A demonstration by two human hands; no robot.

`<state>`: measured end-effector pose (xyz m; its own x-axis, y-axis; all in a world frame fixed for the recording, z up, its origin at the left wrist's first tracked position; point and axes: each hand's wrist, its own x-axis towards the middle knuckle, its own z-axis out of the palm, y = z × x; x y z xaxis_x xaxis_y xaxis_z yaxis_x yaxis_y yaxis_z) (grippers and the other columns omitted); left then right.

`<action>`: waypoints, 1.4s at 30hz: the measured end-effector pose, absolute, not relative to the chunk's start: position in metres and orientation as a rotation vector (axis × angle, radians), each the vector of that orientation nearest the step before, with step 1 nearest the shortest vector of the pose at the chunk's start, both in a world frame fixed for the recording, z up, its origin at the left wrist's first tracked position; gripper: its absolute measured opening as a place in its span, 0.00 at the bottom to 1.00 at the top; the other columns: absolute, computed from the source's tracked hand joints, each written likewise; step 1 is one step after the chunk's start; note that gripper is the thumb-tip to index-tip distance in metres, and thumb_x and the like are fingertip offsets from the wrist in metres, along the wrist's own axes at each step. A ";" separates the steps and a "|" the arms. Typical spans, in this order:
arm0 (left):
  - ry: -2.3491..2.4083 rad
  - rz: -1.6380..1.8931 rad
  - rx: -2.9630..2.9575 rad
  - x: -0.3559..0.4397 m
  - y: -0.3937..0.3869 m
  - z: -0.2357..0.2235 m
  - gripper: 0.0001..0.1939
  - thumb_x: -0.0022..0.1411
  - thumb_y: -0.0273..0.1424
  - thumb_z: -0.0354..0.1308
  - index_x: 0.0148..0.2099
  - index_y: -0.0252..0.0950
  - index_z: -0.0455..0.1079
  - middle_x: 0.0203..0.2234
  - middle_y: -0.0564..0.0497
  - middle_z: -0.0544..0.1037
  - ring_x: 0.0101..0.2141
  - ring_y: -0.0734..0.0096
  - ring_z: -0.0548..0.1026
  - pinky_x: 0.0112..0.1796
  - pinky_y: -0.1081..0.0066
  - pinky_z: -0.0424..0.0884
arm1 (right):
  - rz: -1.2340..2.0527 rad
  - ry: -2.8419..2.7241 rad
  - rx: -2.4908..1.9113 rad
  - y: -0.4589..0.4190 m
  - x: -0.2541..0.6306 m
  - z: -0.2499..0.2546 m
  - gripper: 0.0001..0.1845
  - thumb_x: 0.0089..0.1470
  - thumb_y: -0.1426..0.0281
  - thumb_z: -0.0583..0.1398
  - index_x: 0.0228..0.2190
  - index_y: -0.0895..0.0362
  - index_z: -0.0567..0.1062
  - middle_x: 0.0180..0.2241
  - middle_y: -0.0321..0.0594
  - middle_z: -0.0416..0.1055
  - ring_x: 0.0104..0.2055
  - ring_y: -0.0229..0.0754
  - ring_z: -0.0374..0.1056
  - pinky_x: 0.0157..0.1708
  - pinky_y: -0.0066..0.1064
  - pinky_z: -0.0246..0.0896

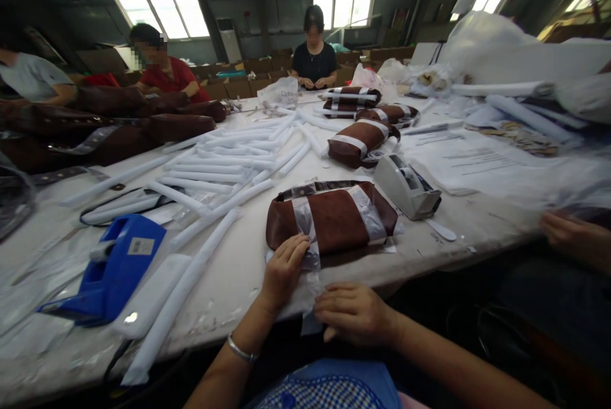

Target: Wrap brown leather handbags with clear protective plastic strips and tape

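Observation:
A brown leather handbag (334, 224) lies on its side in front of me, with two bands of whitish plastic wrapped around it. My left hand (285, 266) is at the bag's lower left, its fingertips closed on the plastic strip (311, 269) that hangs from the left band. Lower down, at the table's front edge, my right hand (356, 313) has its fingers bent over the lower end of that same strip. The bag's dark studded strap (310, 189) lies along its far side under clear film.
A grey tape dispenser (405, 189) stands right of the bag; a blue tape dispenser (112, 269) is at left. White rolled tubes (210, 170) cover the middle left. More wrapped bags (358, 142) lie behind. Another person's hand (573, 237) is at right; several people sit across.

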<state>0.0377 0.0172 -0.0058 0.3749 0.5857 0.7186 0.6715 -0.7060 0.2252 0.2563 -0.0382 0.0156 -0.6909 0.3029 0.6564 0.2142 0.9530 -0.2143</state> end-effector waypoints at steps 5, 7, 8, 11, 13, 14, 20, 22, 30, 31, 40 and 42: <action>-1.182 -1.250 -2.528 0.038 0.017 -0.010 0.18 0.66 0.19 0.50 0.56 0.35 0.67 0.51 0.43 0.77 0.54 0.62 0.73 0.55 0.59 0.73 | -0.129 -2.273 -0.734 -0.003 0.259 0.033 0.23 0.61 0.73 0.61 0.58 0.53 0.69 0.51 0.42 0.76 0.56 0.43 0.70 0.61 0.41 0.61; -1.177 -1.262 -2.509 0.038 0.017 -0.010 0.17 0.67 0.20 0.49 0.56 0.35 0.67 0.50 0.43 0.77 0.54 0.63 0.74 0.54 0.59 0.74 | -0.147 -2.315 -0.791 0.011 0.255 0.033 0.26 0.62 0.72 0.60 0.60 0.52 0.66 0.53 0.43 0.75 0.57 0.44 0.69 0.62 0.43 0.60; -1.177 -1.266 -2.503 0.038 0.017 -0.009 0.17 0.67 0.20 0.49 0.56 0.35 0.67 0.50 0.43 0.77 0.53 0.63 0.74 0.54 0.59 0.74 | -0.138 -2.342 -0.794 0.017 0.253 0.032 0.26 0.62 0.72 0.59 0.61 0.51 0.66 0.53 0.43 0.75 0.56 0.44 0.69 0.62 0.44 0.59; -1.170 -1.283 -2.501 0.039 0.017 -0.009 0.17 0.68 0.21 0.50 0.57 0.36 0.66 0.50 0.43 0.77 0.53 0.63 0.74 0.53 0.59 0.74 | -0.135 -2.367 -0.743 0.027 0.249 0.032 0.26 0.62 0.74 0.58 0.60 0.51 0.66 0.50 0.41 0.77 0.53 0.43 0.71 0.62 0.44 0.59; -1.161 -1.304 -2.492 0.039 0.017 -0.009 0.16 0.68 0.22 0.50 0.56 0.35 0.66 0.50 0.42 0.77 0.53 0.63 0.74 0.53 0.59 0.74 | -0.135 -2.380 -0.697 0.030 0.249 0.031 0.26 0.61 0.74 0.59 0.60 0.53 0.66 0.49 0.42 0.77 0.52 0.43 0.71 0.63 0.44 0.59; -1.159 -1.312 -2.489 0.039 0.017 -0.009 0.16 0.68 0.22 0.51 0.56 0.35 0.67 0.50 0.42 0.77 0.53 0.63 0.74 0.53 0.59 0.74 | -0.124 -2.400 -0.683 0.030 0.250 0.031 0.26 0.61 0.72 0.60 0.60 0.53 0.66 0.50 0.42 0.76 0.53 0.44 0.70 0.63 0.46 0.58; -1.197 -1.316 -2.497 0.039 0.017 -0.008 0.16 0.68 0.21 0.48 0.55 0.35 0.67 0.49 0.43 0.77 0.52 0.64 0.75 0.54 0.60 0.74 | -0.140 -2.439 -0.707 0.028 0.254 0.023 0.23 0.62 0.77 0.55 0.57 0.52 0.70 0.53 0.43 0.74 0.58 0.44 0.67 0.65 0.49 0.55; -1.195 -1.319 -2.498 0.040 0.017 -0.007 0.16 0.67 0.20 0.48 0.54 0.35 0.68 0.49 0.42 0.77 0.52 0.64 0.75 0.54 0.60 0.74 | -0.190 -2.374 -0.657 0.029 0.253 0.021 0.20 0.62 0.78 0.56 0.53 0.52 0.73 0.49 0.41 0.77 0.54 0.42 0.71 0.63 0.47 0.58; -1.255 -1.318 -2.467 0.040 0.015 -0.006 0.21 0.65 0.18 0.47 0.58 0.36 0.64 0.53 0.42 0.74 0.56 0.63 0.71 0.55 0.60 0.72 | -0.113 -2.296 -0.576 0.018 0.245 0.035 0.15 0.61 0.76 0.59 0.46 0.49 0.78 0.41 0.37 0.81 0.44 0.39 0.76 0.58 0.42 0.65; -1.273 -1.309 -2.457 0.040 0.015 -0.006 0.23 0.64 0.18 0.47 0.59 0.37 0.64 0.54 0.42 0.74 0.56 0.63 0.71 0.55 0.59 0.72 | -0.102 -2.301 -0.569 0.013 0.245 0.035 0.15 0.61 0.76 0.59 0.46 0.49 0.78 0.40 0.36 0.81 0.44 0.39 0.76 0.58 0.41 0.65; -1.286 -1.234 -2.511 0.039 0.017 -0.008 0.29 0.58 0.14 0.49 0.60 0.37 0.63 0.51 0.43 0.75 0.54 0.61 0.72 0.56 0.61 0.71 | -0.137 -2.370 -0.597 -0.007 0.249 0.015 0.14 0.61 0.77 0.58 0.45 0.53 0.77 0.41 0.38 0.81 0.43 0.42 0.76 0.54 0.42 0.67; -1.277 -1.189 -2.538 0.038 0.017 -0.009 0.28 0.58 0.15 0.49 0.59 0.37 0.63 0.50 0.43 0.75 0.53 0.61 0.73 0.55 0.60 0.72 | -0.177 -2.385 -0.611 -0.004 0.248 0.010 0.13 0.61 0.78 0.58 0.43 0.54 0.78 0.41 0.39 0.81 0.43 0.42 0.76 0.51 0.41 0.68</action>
